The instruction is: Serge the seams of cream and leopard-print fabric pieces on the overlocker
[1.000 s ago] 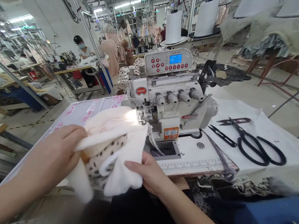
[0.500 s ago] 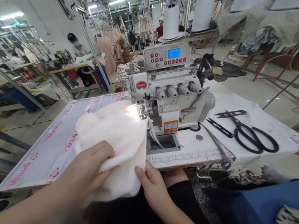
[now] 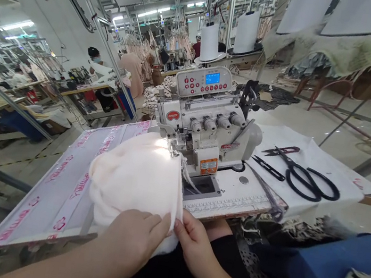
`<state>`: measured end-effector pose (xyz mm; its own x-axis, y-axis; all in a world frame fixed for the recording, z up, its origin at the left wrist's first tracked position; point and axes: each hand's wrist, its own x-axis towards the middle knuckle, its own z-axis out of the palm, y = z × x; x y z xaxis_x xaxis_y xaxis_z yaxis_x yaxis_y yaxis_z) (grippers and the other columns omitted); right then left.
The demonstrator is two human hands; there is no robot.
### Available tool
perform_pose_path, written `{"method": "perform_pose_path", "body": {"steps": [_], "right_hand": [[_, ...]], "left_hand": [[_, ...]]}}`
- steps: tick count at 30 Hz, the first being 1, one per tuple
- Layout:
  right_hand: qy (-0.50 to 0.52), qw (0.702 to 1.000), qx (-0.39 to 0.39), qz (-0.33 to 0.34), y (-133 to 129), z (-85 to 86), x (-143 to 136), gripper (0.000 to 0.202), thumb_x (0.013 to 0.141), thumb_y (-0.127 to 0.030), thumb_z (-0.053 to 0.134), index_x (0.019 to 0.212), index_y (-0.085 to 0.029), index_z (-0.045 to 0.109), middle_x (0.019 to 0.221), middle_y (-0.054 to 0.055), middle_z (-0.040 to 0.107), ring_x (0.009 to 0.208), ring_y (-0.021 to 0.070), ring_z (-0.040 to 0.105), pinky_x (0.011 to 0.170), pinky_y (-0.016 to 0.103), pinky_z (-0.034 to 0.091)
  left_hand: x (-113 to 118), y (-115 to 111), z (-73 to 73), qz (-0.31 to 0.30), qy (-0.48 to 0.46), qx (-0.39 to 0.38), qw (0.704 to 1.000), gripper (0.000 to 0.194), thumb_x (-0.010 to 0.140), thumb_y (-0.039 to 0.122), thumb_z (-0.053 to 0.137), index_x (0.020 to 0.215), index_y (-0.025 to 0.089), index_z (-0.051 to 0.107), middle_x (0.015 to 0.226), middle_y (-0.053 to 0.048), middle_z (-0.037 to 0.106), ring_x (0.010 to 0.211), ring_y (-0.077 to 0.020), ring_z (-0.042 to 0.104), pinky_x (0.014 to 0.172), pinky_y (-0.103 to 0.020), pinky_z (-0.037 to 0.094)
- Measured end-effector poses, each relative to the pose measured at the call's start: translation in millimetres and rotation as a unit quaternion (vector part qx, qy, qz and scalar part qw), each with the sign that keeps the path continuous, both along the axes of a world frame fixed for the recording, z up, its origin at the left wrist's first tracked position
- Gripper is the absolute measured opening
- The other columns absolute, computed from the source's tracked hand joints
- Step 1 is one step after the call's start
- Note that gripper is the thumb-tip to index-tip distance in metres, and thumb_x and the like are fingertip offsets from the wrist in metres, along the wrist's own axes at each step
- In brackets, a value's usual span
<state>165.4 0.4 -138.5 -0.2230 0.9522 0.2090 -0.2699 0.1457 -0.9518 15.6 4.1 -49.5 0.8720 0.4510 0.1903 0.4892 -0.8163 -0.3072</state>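
A cream, fleecy cloth [image 3: 139, 176] lies under the needle area of a white sewing machine [image 3: 209, 124], lit by the machine's lamp. Its near edge hangs toward my lap. My left hand [image 3: 139, 236] is closed on the cloth's near right corner, fingers pinching the edge. Right beside it, my right hand [image 3: 192, 241] pinches the same edge between thumb and fingers. Both hands nearly touch. The cloth's right edge runs fairly straight from the machine down to my fingers.
Large black scissors [image 3: 308, 177] and small thread snips [image 3: 268, 168] lie on the white covering right of the machine. Blue fabric [image 3: 339, 262] is at the lower right. Thread cones [image 3: 209, 42] stand behind the machine. A person [image 3: 95, 60] sits in the left background.
My left hand has moved right along the cloth to its corner, close to my right hand. The raised fold has been laid over, and the cloth looks flatter.
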Motion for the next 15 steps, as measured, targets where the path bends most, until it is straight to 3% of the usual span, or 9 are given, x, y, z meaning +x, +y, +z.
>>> {"method": "perform_pose_path", "body": {"steps": [5, 8, 12, 15], "right_hand": [[0.001, 1.000, 0.002, -0.009, 21, 1.3, -2, 0.027, 0.083, -0.039, 0.050, 0.094, -0.018, 0.062, 0.087, 0.004, 0.064, 0.084, 0.0197, 0.055, 0.081, 0.034, 0.043], [0.055, 0.994, -0.048, 0.076, 15, -2.5, -12, 0.030, 0.074, -0.042, 0.060, 0.090, -0.017, 0.063, 0.084, 0.004, 0.065, 0.080, 0.0196, 0.057, 0.078, 0.034, 0.045], [0.085, 0.961, -0.110, 0.238, -18, -16.7, -30, 0.035, 0.069, -0.039, 0.067, 0.091, -0.012, 0.064, 0.082, 0.004, 0.065, 0.074, 0.0183, 0.059, 0.073, 0.031, 0.047], [0.038, 0.961, -0.093, 0.258, -42, -26.9, -40, 0.031, 0.071, -0.035, 0.065, 0.091, -0.012, 0.064, 0.082, 0.004, 0.065, 0.074, 0.0178, 0.058, 0.071, 0.028, 0.046]], "left_hand": [[5, 13, -8.3, 0.011, -0.023, 0.012, 1.000, 0.018, 0.082, 0.010, 0.039, 0.098, 0.011, 0.048, 0.058, 0.002, 0.053, 0.047, -0.0142, 0.050, 0.042, -0.027, 0.035], [-2, 10, -8.9, 0.088, -0.081, -0.035, 0.992, 0.023, 0.079, 0.012, 0.039, 0.100, 0.014, 0.049, 0.065, 0.000, 0.056, 0.055, -0.0148, 0.053, 0.048, -0.026, 0.042], [-43, -7, -5.4, 0.236, -0.173, -0.075, 0.953, 0.032, 0.071, 0.008, 0.040, 0.099, 0.018, 0.051, 0.098, -0.005, 0.055, 0.090, -0.0170, 0.054, 0.077, -0.028, 0.046], [-90, -24, -0.2, 0.328, -0.194, -0.019, 0.924, 0.030, 0.069, 0.008, 0.040, 0.095, 0.015, 0.052, 0.104, -0.008, 0.050, 0.100, -0.0204, 0.048, 0.089, -0.032, 0.040]]}}
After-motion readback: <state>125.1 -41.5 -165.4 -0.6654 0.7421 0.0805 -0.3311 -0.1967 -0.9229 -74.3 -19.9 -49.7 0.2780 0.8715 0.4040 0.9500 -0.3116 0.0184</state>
